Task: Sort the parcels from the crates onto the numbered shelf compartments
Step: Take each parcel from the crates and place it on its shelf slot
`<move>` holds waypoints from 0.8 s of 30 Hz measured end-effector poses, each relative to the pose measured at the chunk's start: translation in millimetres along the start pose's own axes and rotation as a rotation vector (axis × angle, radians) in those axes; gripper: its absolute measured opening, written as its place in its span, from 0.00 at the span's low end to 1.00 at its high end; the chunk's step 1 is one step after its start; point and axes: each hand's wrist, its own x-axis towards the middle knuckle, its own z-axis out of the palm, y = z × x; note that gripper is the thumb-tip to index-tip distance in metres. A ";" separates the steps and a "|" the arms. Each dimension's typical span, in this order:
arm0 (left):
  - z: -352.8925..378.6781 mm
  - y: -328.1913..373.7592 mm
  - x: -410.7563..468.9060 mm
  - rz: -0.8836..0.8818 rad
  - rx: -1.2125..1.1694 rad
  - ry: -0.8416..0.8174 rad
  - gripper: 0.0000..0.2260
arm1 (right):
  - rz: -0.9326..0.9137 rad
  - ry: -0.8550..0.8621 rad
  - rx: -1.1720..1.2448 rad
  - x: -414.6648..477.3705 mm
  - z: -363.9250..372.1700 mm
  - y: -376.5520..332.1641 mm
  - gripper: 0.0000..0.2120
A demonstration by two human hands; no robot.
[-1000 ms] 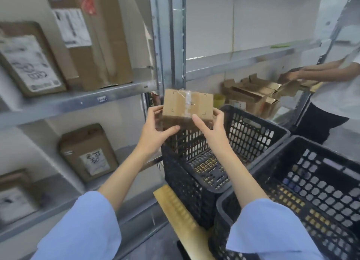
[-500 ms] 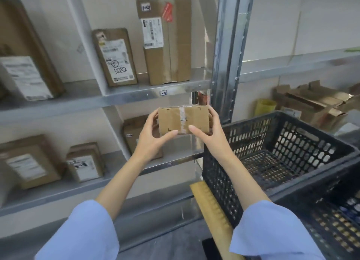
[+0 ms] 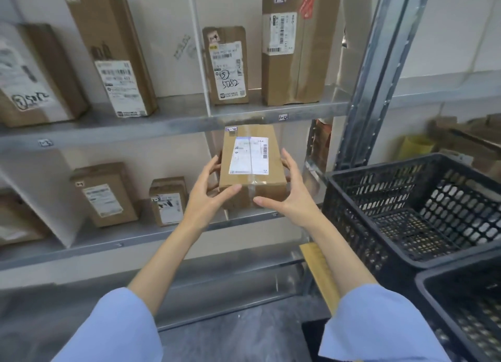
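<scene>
A small brown cardboard parcel [image 3: 252, 169] with a white shipping label and a small handwritten tag at its top left corner is held between both hands in front of the middle shelf. My left hand [image 3: 208, 193] grips its left side with the thumb on the front edge. My right hand [image 3: 290, 190] grips the right side, thumb under the front. A black plastic crate [image 3: 406, 215] stands to the right and looks empty; a second crate [image 3: 461, 307] sits nearer at the lower right.
The metal shelf [image 3: 173, 122] carries labelled parcels: two in the compartment tagged 1-4 [image 3: 283, 117], others further left and on the level below. A steel upright [image 3: 371, 71] stands right of the parcel. Flattened cardboard [image 3: 461, 133] lies behind the crate.
The parcel has been turned so its labelled face points up, and it has moved from above the crate toward the shelf. The view has swung left to face the shelves.
</scene>
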 end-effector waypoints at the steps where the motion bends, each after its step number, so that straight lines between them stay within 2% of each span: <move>1: -3.7 -1.9 -3.3 -0.008 0.001 -0.004 0.41 | 0.023 0.003 0.022 -2.9 4.6 -1.6 0.51; 5: -13.4 -10.3 -21.8 -0.045 -0.040 -0.021 0.39 | 0.099 0.028 0.063 -17.0 21.8 -4.7 0.50; 13: -29.4 -23.7 -49.2 -0.021 0.003 -0.003 0.35 | 0.170 0.078 -0.043 -47.3 46.9 -8.5 0.49; 18: -41.6 -28.1 -66.3 0.003 0.004 -0.004 0.33 | 0.115 0.096 -0.107 -59.5 59.6 -23.0 0.41; 24: -61.7 -35.0 -80.5 0.021 -0.008 -0.032 0.34 | 0.097 0.112 0.006 -75.0 78.4 -29.9 0.34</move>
